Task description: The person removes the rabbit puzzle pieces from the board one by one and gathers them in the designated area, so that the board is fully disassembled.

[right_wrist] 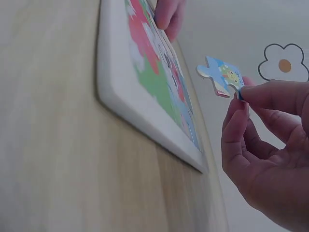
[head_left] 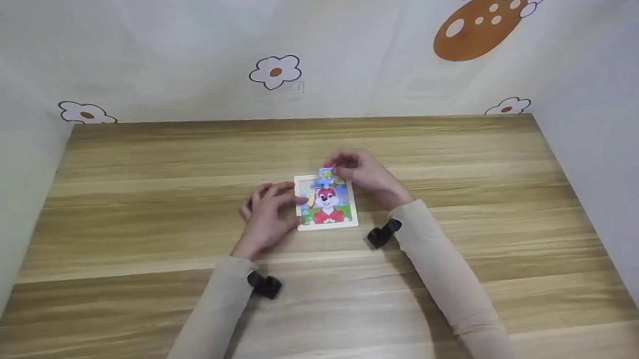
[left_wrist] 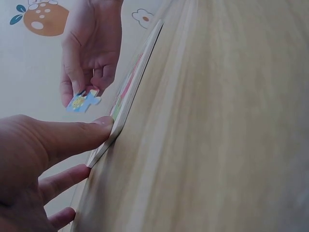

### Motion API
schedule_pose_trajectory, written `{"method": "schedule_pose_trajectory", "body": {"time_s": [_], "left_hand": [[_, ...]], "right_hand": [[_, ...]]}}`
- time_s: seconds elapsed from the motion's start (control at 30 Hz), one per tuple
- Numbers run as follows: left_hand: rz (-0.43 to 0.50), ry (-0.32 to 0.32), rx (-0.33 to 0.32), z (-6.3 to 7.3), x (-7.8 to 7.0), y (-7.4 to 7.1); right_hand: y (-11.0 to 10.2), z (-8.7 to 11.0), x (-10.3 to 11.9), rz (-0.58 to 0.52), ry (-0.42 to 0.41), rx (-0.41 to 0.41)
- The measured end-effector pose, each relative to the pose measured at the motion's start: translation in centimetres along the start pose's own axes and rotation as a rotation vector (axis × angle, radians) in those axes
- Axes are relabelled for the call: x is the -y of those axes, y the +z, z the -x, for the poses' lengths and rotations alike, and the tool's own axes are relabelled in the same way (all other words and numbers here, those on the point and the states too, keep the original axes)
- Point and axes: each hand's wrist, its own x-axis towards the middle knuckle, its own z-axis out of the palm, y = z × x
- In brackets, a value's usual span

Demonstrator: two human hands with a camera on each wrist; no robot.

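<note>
My right hand [head_left: 368, 172] pinches a light blue jigsaw piece [right_wrist: 224, 75] with a yellow smiling figure between thumb and fingers. It holds the piece above the far edge of a small jigsaw puzzle board [head_left: 329, 226]. The board lies flat with a pale raised rim and a picture of a red-and-white cartoon animal on green and blue. My left hand [head_left: 268, 216] rests spread along the board's left side. In the left wrist view its thumb [left_wrist: 82, 137] presses on the rim, and another fingertip touches the edge below.
The wood-grain table [head_left: 330, 306] extends around the board on all sides. Pale cloth walls [head_left: 169, 54] printed with flowers and a rabbit on an orange fruit enclose its back and sides. A black wrist camera [head_left: 265, 285] sits on the left sleeve, another [head_left: 384, 234] on the right.
</note>
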Motion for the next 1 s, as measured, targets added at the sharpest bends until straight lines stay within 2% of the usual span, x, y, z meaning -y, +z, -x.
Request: {"method": "schedule_pose_trajectory", "body": {"time_s": [0.13, 0.33, 0.5, 0.8, 1.0], "left_hand": [[-0.006, 0.001, 0.004, 0.1, 0.1, 0.1], [0.0, -0.005, 0.007, 0.0, 0.0, 0.1], [0.007, -0.006, 0.007, 0.0, -0.1, 0.0], [0.005, -0.012, 0.012, 0.0, 0.0, -0.1], [0.003, -0.004, 0.008, 0.1, -0.1, -0.1]], "right_hand": [[-0.8, 0.3, -0.3, -0.015, -0.033, -0.02], [-2.1, 1.0, -0.7, -0.023, 0.026, -0.078], [-3.2, 1.5, -1.0, -0.031, 0.042, -0.085], [-5.8, 2.7, -1.2, 0.039, -0.006, -0.134], [-7.3, 3.1, -1.6, 0.138, -0.018, -0.152]]}}
